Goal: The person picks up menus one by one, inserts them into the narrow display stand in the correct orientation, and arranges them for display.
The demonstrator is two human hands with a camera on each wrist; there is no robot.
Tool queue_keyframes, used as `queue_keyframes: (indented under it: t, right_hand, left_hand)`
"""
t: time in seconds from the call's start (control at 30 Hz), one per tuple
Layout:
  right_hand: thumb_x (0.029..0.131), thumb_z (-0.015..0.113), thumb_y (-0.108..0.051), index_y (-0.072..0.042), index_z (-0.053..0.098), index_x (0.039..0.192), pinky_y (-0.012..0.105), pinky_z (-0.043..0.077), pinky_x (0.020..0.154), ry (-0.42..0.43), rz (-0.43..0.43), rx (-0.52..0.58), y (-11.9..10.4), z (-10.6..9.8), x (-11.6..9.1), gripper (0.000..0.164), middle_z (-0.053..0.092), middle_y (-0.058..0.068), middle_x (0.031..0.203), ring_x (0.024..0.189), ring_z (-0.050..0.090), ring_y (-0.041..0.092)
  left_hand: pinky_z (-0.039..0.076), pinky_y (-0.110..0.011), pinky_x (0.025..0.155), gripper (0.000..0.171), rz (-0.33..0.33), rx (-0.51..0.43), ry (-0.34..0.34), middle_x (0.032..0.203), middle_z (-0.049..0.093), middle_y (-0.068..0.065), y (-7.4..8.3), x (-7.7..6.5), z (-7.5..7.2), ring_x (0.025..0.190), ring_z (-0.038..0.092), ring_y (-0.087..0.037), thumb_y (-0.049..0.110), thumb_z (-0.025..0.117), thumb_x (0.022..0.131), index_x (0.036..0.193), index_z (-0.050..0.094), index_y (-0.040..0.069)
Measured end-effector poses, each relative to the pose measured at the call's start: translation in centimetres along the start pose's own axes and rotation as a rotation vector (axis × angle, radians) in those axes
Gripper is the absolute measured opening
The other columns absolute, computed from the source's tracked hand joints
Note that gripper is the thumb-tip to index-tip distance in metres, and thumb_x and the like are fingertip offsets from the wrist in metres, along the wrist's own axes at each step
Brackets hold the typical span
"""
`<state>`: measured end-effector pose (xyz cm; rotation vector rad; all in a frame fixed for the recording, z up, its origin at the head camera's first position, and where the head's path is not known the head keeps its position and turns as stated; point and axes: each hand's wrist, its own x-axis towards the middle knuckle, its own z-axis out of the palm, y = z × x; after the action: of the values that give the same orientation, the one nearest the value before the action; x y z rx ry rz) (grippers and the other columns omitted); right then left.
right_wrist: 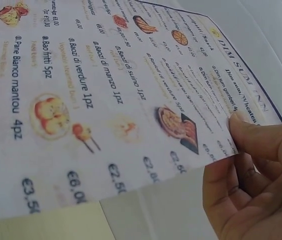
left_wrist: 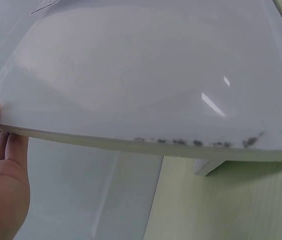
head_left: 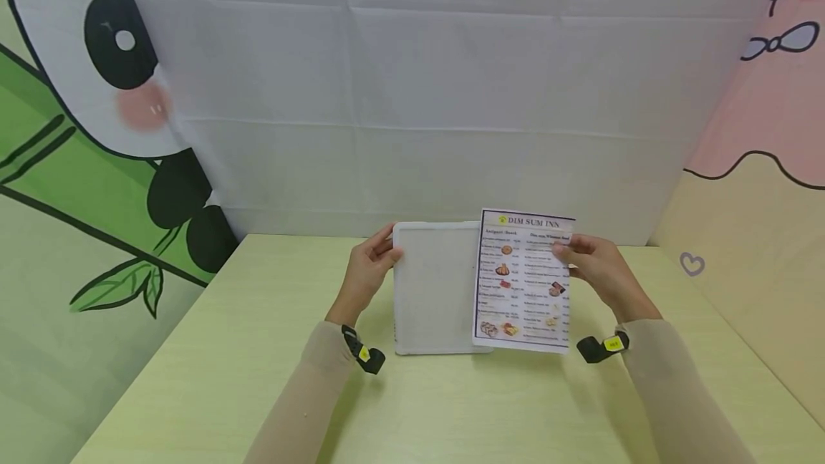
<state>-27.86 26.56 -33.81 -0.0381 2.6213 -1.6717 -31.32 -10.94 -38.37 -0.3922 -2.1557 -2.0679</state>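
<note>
A white rounded-corner panel (head_left: 433, 288) stands upright over the table in the middle of the head view. My left hand (head_left: 366, 267) grips its upper left edge, thumb on the front face and fingers behind. In the left wrist view the glossy panel (left_wrist: 146, 75) has dark specks along its edge, and a white foot-like piece (left_wrist: 208, 166) shows below it. With thumb and fingers, my right hand (head_left: 602, 271) pinches the right edge of a printed "Dim Sum Inn" menu sheet (head_left: 524, 281). The sheet overlaps the panel's right side, hiding it, and bends slightly in the right wrist view.
Both hands work over a pale yellow-green table (head_left: 213, 378). Behind it hangs a creased white backdrop (head_left: 451, 127). Cartoon-printed walls rise on either side, with a panda face (head_left: 64, 56) at left and a pink figure (head_left: 760, 113) at right.
</note>
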Motion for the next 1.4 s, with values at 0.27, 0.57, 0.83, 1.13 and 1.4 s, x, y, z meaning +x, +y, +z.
queue_keyframes:
  t: [0.27, 0.57, 0.83, 1.13, 1.4]
  right_hand:
    - [0.093, 0.061, -0.04, -0.004, 0.052, 0.133, 0.031, 0.048, 0.095, 0.009, -0.003, 0.016, -0.6, 0.3, 0.3, 0.054, 0.06, 0.01, 0.122, 0.099, 0.061, 0.016]
    - [0.093, 0.061, -0.04, -0.005, 0.054, 0.131, 0.028, 0.05, 0.092, 0.007, -0.008, 0.038, -1.6, 0.8, 0.7, 0.053, 0.061, 0.008, 0.12, 0.1, 0.061, 0.016]
    - [0.093, 0.062, -0.037, -0.003, 0.055, 0.129, 0.029, 0.051, 0.092, -0.008, -0.023, 0.067, -2.6, 1.3, 1.1, 0.05, 0.062, 0.003, 0.115, 0.099, 0.061, 0.015]
    - [0.093, 0.064, -0.035, -0.004, 0.054, 0.131, 0.031, 0.049, 0.094, -0.012, -0.02, 0.101, -3.7, 1.9, 1.6, 0.05, 0.062, 0.004, 0.117, 0.099, 0.061, 0.015]
    - [0.092, 0.065, -0.033, -0.004, 0.056, 0.128, 0.038, 0.048, 0.098, -0.001, -0.047, 0.119, -4.3, 2.6, 1.9, 0.047, 0.064, 0.001, 0.114, 0.099, 0.061, 0.015]
  left_hand:
    - [0.054, -0.02, 0.083, 0.056, 0.002, 0.008, 0.004, 0.131, 0.058, -0.023, 0.0, 0.0, 0.0, 0.115, 0.06, -0.026, 0.005, 0.064, 0.091, 0.144, 0.046, 0.009]
    - [0.055, -0.02, 0.084, 0.056, -0.016, 0.012, 0.001, 0.131, 0.058, -0.022, -0.1, 0.1, -0.1, 0.116, 0.06, -0.027, 0.005, 0.063, 0.092, 0.144, 0.045, 0.01]
    - [0.055, -0.022, 0.086, 0.056, -0.023, 0.022, 0.003, 0.131, 0.059, -0.021, -0.2, 0.2, -0.1, 0.116, 0.06, -0.027, 0.006, 0.063, 0.092, 0.144, 0.045, 0.01]
    - [0.055, -0.021, 0.085, 0.055, -0.025, 0.021, -0.001, 0.131, 0.059, -0.02, -0.2, 0.2, -0.2, 0.116, 0.059, -0.027, 0.007, 0.063, 0.092, 0.144, 0.045, 0.011]
    - [0.055, -0.022, 0.086, 0.056, 0.001, 0.007, -0.004, 0.131, 0.058, -0.022, -0.3, 0.1, -0.1, 0.114, 0.061, -0.024, 0.006, 0.063, 0.092, 0.144, 0.045, 0.009]
